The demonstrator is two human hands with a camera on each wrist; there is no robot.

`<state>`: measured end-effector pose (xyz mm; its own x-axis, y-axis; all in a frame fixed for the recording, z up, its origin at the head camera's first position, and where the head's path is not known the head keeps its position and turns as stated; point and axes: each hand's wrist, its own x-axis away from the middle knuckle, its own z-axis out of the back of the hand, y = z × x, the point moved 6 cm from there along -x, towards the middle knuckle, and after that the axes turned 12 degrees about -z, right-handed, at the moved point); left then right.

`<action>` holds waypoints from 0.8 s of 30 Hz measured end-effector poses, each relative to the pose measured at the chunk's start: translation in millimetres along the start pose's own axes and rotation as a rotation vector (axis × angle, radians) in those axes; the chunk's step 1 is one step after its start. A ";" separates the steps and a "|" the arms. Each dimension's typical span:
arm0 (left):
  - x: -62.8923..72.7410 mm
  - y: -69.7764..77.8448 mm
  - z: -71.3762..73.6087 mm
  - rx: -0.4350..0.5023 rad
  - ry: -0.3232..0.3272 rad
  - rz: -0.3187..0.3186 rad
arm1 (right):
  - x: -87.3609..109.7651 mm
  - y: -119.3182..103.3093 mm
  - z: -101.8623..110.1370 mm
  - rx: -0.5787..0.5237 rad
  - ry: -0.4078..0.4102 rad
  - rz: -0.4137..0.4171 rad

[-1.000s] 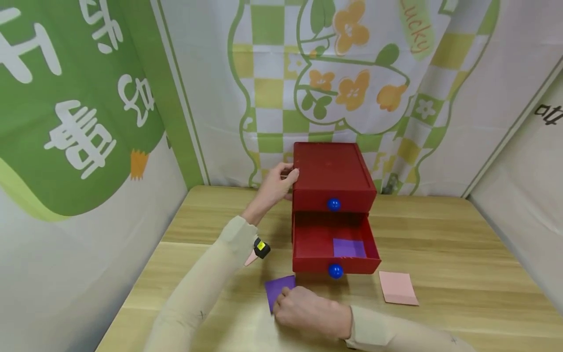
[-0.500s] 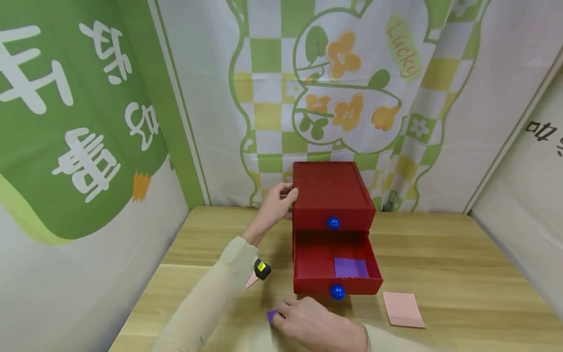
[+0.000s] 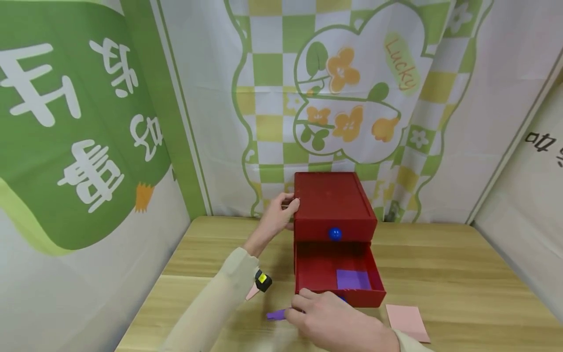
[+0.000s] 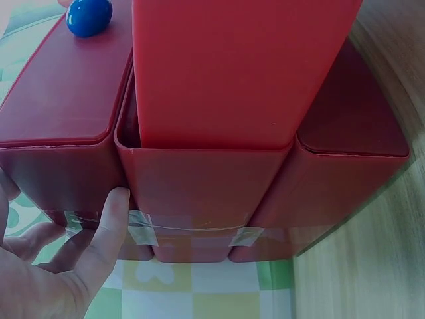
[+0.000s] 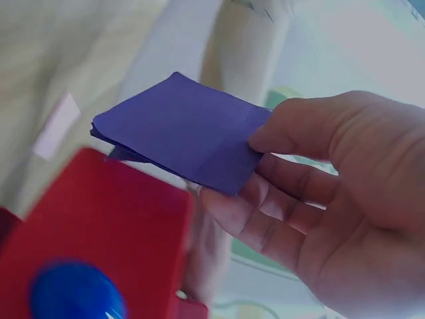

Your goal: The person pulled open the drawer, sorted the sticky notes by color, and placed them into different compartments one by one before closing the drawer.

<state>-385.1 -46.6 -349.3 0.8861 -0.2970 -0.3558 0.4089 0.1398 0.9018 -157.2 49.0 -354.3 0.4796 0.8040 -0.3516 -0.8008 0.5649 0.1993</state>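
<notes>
A red drawer box (image 3: pixel 332 198) with blue knobs stands on the table, its middle drawer (image 3: pixel 314 274) pulled out. In that drawer lies a purple paper square (image 3: pixel 353 279). My left hand (image 3: pixel 274 215) holds the box by its upper left side towards the back; in the left wrist view its fingers (image 4: pixel 109 222) bend about the rear edge. My right hand (image 3: pixel 336 318) pinches a small stack of purple sticky notes (image 5: pixel 182 133) between thumb and fingers, tilted just off the table in front of the drawer. The lower knob is mostly hidden behind this hand.
A pink paper square (image 3: pixel 406 322) lies right of the drawer. Left of the box, a black and yellow object (image 3: pixel 263 280) and a pink paper piece (image 3: pixel 252 292) show beside my left sleeve. A patterned curtain (image 3: pixel 272 127) hangs close behind the box.
My right hand has picked the purple notes up off the table and moved them right, towards the drawer front. The left hand stays on the box. The head view has tilted up.
</notes>
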 end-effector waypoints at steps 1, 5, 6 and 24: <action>0.6 -0.1 -0.2 -0.003 0.002 -0.002 | 0.4 2.2 4.7 0.001 0.007 -0.009; 3.1 -0.8 -2.0 -0.008 0.004 -0.010 | 2.4 11.0 21.0 0.008 0.047 -0.058; 3.9 -1.6 -2.7 -0.008 0.004 -0.011 | 3.3 13.0 24.2 0.010 0.060 -0.068; 1.7 -1.6 0.5 -0.022 0.012 -0.009 | 5.2 58.8 64.6 -0.132 0.270 -0.099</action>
<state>-384.3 -47.8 -351.2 0.8850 -0.2868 -0.3668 0.4214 0.1584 0.8929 -178.6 98.4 -285.3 0.4590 0.6578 -0.5972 -0.8030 0.5947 0.0379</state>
